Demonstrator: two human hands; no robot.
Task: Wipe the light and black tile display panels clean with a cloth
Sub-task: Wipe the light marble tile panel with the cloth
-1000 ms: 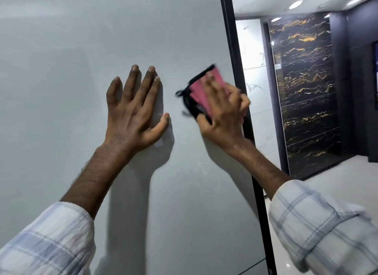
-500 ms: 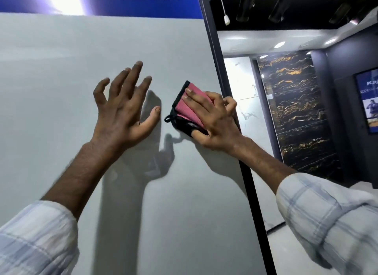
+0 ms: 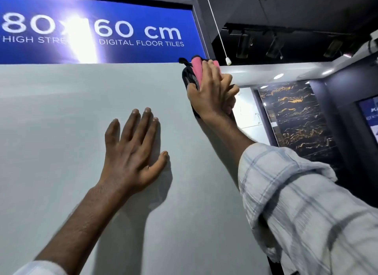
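- Right grip point(image 3: 212, 92), closed round pink-and-black cloth point(image 3: 196, 71), at top right corner of light panel point(image 3: 61, 131), just under blue sign point(image 3: 122, 18).
- Left grip point(image 3: 131, 158), flat and spread, pressed on light panel.
- Black panel point(image 3: 296, 119) well apart, right.

The light tile panel point(image 3: 61, 131) is showing a smooth, matt, pale grey face with only a faint sheen. The cloth point(image 3: 196, 70) is looking like soft pink fabric with black edging. The blue sign point(image 3: 133, 12) is throwing back a bright glare, glossy. The black tile panel point(image 3: 296, 119) is gleaming, polished, with gold veining. The sleeve point(image 3: 306, 203) is showing thin, crumpled, checked woven cloth.
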